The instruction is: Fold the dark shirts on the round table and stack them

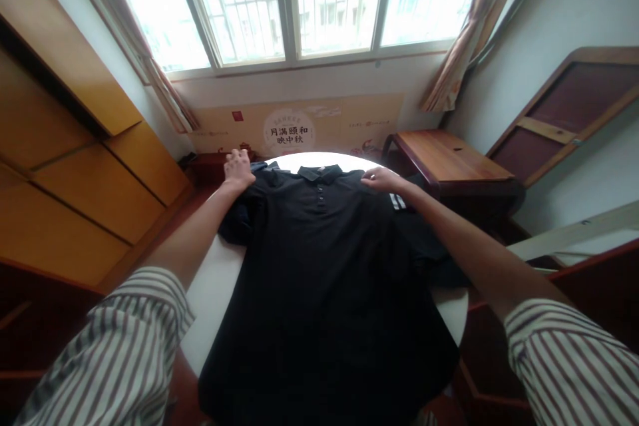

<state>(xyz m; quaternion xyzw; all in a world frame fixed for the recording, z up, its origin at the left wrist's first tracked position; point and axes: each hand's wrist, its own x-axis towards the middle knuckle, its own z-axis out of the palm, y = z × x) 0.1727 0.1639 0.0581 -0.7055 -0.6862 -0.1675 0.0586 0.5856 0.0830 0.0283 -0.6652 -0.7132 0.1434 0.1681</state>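
Note:
A black polo shirt (319, 266) lies front side up across a round white table (214, 279), its collar at the far side and its hem hanging over the near edge. My left hand (238, 170) is at the shirt's left shoulder, fingers apart and slightly bent, the thumb side close to the cloth. At the right shoulder, the fingers of my right hand (383, 180) are closed on the fabric. White stripes mark the right sleeve, just below that hand. Some dark blue and grey cloth (264, 166) shows beyond the left shoulder.
Yellow-brown cabinets (74, 200) line the left side. A wooden side table (449, 156) stands at the back right, with a framed panel (564, 113) leaning on the wall behind it. Curtained windows (289, 6) rise above a printed banner (329, 123).

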